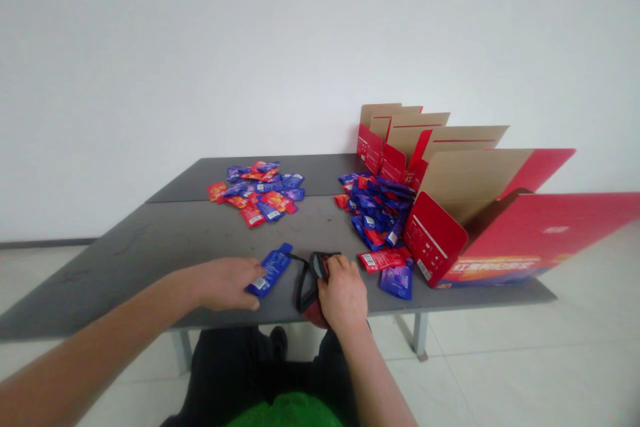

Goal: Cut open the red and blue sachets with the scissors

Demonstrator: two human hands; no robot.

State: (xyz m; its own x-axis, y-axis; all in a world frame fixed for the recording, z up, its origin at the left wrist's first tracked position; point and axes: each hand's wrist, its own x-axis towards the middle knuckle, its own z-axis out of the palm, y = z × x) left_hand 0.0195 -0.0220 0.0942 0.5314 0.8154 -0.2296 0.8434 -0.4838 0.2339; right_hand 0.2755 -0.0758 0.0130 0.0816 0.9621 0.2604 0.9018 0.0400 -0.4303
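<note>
My left hand (227,283) reaches over the table's front part, its fingertips touching the left edge of a blue foil pouch (274,269). Its thumb lies apart from the fingers, lower down. My right hand (344,292) is closed on a dark red bag (315,313) with a black strap, at the table's front edge; the fingers cover much of the bag. Just right of that hand lie a red pouch (383,259) and a purple pouch (397,281), the red one overlapping the purple.
A loose pile of red, orange and blue pouches (265,190) lies farther back on the grey table (165,247). A denser heap of pouches (377,207) rests against open red cartons (500,240), which stand in a row along the right side. A white wall rises behind.
</note>
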